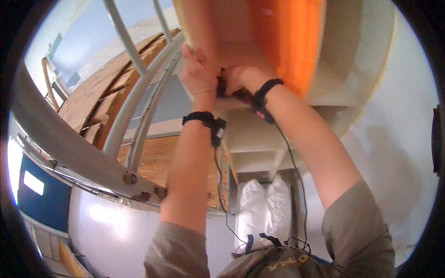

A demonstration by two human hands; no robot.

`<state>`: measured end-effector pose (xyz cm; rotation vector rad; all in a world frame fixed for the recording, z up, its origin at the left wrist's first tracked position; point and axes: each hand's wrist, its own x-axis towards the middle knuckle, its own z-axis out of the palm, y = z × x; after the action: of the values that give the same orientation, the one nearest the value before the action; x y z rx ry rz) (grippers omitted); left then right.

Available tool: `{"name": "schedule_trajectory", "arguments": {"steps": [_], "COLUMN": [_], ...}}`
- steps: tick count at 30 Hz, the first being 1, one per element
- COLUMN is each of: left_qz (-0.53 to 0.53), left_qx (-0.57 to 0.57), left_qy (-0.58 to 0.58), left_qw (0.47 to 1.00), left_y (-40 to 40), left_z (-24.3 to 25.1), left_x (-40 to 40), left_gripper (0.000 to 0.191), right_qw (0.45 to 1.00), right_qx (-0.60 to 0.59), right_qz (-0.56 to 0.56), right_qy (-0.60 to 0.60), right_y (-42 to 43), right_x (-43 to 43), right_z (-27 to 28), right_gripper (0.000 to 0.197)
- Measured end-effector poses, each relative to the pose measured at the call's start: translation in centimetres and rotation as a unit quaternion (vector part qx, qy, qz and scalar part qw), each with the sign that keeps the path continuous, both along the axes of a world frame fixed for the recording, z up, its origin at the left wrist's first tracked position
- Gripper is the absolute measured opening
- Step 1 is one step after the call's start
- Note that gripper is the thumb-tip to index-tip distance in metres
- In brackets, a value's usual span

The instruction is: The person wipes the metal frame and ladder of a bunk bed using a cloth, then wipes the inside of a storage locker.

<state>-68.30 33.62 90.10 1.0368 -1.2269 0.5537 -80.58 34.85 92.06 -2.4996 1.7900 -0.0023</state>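
Note:
Both my arms reach up into a pale shelf unit (257,133), where an orange panel (299,41) stands at the upper right of the opening. My left hand (199,71) is raised at the unit's left edge, its fingers partly curled and blurred; whether it grips the edge is unclear. Close to its right, my right hand (236,78) is bent over a small dark object (221,83) at the compartment's front. The fingers are largely hidden and blurred, so the hold on it cannot be told. Each wrist wears a black strap with a small cabled device.
Grey metal rails (118,38) curve along the left beside stacked wooden boards (100,90). White filled bags (250,205) lie below the shelves. A pale wall (393,146) stands on the right, and a dark blue panel (45,198) is at the lower left.

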Motion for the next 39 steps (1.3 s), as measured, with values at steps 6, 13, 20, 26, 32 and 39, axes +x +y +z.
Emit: {"name": "schedule_trajectory", "arguments": {"steps": [6,13,20,26,32,39], "left_qz": [-0.028,-0.005,-0.005,-0.025,0.038,-0.053], "left_qx": [0.048,0.013,0.071,0.018,0.070,0.004], "left_qy": [0.013,0.006,0.003,0.003,0.007,0.008], "left_qw": [0.998,1.000,0.997,1.000,0.997,0.999], "left_y": [0.9,1.1,0.9,0.0,-0.1,-0.5], "left_z": [-0.2,0.2,-0.3,-0.7,-0.4,-0.6], "left_x": [0.5,0.9,3.2,-1.1,1.1,0.8], "left_gripper": [0.045,0.047,0.049,0.048,0.048,0.048], "right_qw": [0.999,0.997,0.997,0.953,0.919,0.906], "right_qx": [0.001,-0.017,-0.006,-0.065,-0.178,-0.218], "right_qz": [-0.039,-0.045,-0.077,-0.217,-0.302,-0.337], "right_qy": [0.023,0.068,-0.017,-0.203,-0.180,-0.133], "right_y": [4.4,1.5,-3.5,-14.4,-16.4,-14.9], "right_x": [-0.7,0.6,1.0,-7.3,-5.1,-4.3], "right_z": [-1.5,-1.7,-0.9,-4.0,0.2,1.6], "right_gripper": [0.035,0.040,0.038,0.035,0.043,0.054]}}
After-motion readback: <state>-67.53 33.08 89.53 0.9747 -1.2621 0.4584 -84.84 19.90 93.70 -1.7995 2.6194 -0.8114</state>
